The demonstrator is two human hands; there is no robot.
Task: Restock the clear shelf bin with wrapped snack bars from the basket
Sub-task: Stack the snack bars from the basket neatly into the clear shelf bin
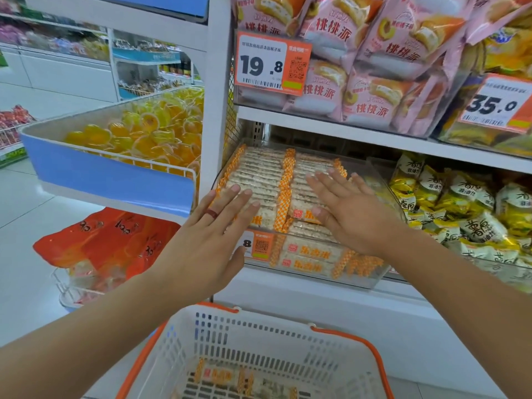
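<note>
The clear shelf bin (371, 279) sits on the middle shelf, packed with rows of wrapped snack bars (259, 171) that have orange checkered ends. My left hand (213, 234), with a red ring, lies flat with fingers spread over the left rows. My right hand (345, 208) rests flat on the right rows. Neither hand holds anything. Below, the white basket (250, 338) with orange handles holds a few more wrapped bars (218, 375) at its bottom.
Pink cake packs (374, 61) fill the shelf above, with price tags (272, 63) hanging in front. Yellow snack bags (460, 203) lie right of the bin. A blue-fronted bin of orange jelly cups (138, 133) juts out at left, above red bags (106, 240).
</note>
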